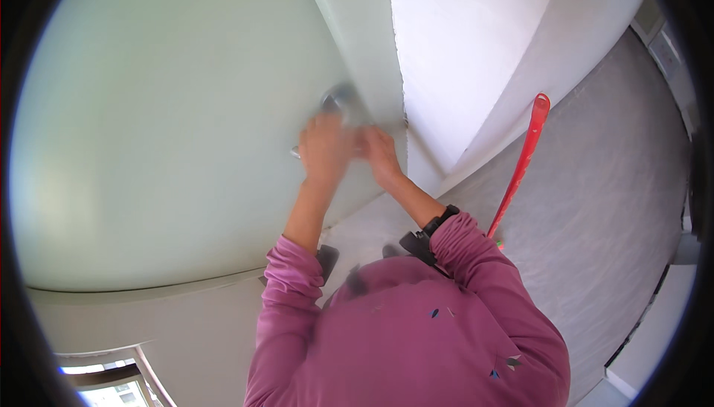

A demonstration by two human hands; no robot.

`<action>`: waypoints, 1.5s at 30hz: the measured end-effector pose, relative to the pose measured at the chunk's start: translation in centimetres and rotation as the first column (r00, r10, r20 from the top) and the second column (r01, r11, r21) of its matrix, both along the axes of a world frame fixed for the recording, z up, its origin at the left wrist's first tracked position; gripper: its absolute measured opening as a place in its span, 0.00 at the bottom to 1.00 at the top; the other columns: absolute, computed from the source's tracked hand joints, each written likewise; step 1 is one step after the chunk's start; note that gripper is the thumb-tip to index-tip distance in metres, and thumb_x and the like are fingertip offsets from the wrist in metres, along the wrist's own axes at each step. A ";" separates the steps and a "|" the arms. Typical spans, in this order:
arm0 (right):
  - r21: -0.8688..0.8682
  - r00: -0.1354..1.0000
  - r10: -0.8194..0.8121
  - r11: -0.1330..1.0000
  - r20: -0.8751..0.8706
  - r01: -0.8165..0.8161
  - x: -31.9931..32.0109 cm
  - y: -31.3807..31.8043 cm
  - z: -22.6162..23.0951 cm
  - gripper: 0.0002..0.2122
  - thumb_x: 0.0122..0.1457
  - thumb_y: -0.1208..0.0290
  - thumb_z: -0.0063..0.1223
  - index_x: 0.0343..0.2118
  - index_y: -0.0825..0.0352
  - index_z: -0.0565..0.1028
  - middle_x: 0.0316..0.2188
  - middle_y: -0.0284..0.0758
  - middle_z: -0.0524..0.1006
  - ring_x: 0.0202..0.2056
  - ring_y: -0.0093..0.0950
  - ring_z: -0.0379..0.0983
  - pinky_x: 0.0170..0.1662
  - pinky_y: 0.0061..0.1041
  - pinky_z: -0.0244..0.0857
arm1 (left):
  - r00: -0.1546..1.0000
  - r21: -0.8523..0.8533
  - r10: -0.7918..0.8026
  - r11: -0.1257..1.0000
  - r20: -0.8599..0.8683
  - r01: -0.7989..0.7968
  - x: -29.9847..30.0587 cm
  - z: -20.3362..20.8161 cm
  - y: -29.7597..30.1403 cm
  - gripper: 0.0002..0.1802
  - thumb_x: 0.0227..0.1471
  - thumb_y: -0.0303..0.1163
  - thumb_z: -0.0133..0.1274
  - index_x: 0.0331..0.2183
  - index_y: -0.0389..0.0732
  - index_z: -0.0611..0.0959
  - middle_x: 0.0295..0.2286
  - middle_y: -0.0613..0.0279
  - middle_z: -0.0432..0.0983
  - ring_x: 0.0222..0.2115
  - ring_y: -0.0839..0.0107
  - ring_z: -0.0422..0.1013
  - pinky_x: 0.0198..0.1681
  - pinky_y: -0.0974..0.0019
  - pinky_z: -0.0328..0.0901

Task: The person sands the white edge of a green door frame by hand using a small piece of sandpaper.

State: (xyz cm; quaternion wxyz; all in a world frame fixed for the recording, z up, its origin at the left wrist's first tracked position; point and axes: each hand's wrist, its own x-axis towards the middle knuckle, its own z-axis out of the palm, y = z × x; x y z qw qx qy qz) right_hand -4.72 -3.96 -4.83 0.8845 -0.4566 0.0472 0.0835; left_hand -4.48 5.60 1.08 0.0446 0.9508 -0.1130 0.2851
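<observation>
Both my hands are together at a pale green door (186,124), near its right edge. My left hand (325,150) is closed over the door handle, whose silver tip (295,152) sticks out beside it. Just above the fingers is a dark, shiny rounded fitting (338,100), smeared by motion. My right hand (381,155) meets the left from the right side, its fingers bent and pressed together. Whatever they hold, if anything, is blurred and hidden between the hands.
A long red handle (526,150) with a hole at its end stands tilted by the white wall (476,42) on the right. Beyond it spreads the grey floor (595,184). A window (115,381) shows at the lower left.
</observation>
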 end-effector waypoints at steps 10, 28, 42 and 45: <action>0.025 0.920 -0.316 0.947 0.232 0.319 3.9 4.1 -0.2 0.12 0.53 0.61 0.43 0.26 0.66 0.69 0.17 0.26 0.65 0.17 0.15 0.59 0.17 0.14 0.54 | 1.000 -0.066 -0.019 0.998 -0.007 0.018 0.1 -0.6 0.0 0.10 0.36 0.33 0.51 0.19 0.39 0.67 0.19 0.59 0.66 0.20 0.62 0.66 0.20 0.61 0.61; 0.377 0.879 -0.469 0.831 0.082 0.408 4.6 5.3 0.9 0.07 0.49 0.67 0.50 0.24 0.65 0.70 0.19 0.25 0.66 0.19 0.14 0.61 0.20 0.14 0.56 | 0.998 -0.097 -0.043 0.995 -0.035 0.040 0.1 -0.5 0.1 0.11 0.36 0.33 0.51 0.24 0.37 0.70 0.18 0.58 0.67 0.17 0.62 0.67 0.18 0.62 0.61; 0.421 0.950 -0.309 0.856 -0.050 0.300 4.0 4.5 1.9 0.07 0.51 0.66 0.47 0.25 0.64 0.69 0.18 0.25 0.64 0.19 0.13 0.59 0.21 0.14 0.54 | 0.996 -0.116 -0.033 0.993 -0.086 0.023 -0.2 -0.1 0.2 0.11 0.35 0.32 0.50 0.25 0.38 0.71 0.20 0.58 0.68 0.18 0.61 0.67 0.19 0.62 0.62; 0.360 0.948 -0.286 0.877 -0.140 0.318 3.7 4.4 3.0 0.07 0.51 0.66 0.48 0.24 0.64 0.69 0.18 0.25 0.64 0.19 0.13 0.59 0.21 0.14 0.54 | 0.997 -0.118 -0.047 0.992 -0.068 0.038 -0.1 -0.1 0.2 0.10 0.35 0.32 0.50 0.24 0.38 0.70 0.20 0.57 0.68 0.18 0.61 0.67 0.19 0.62 0.62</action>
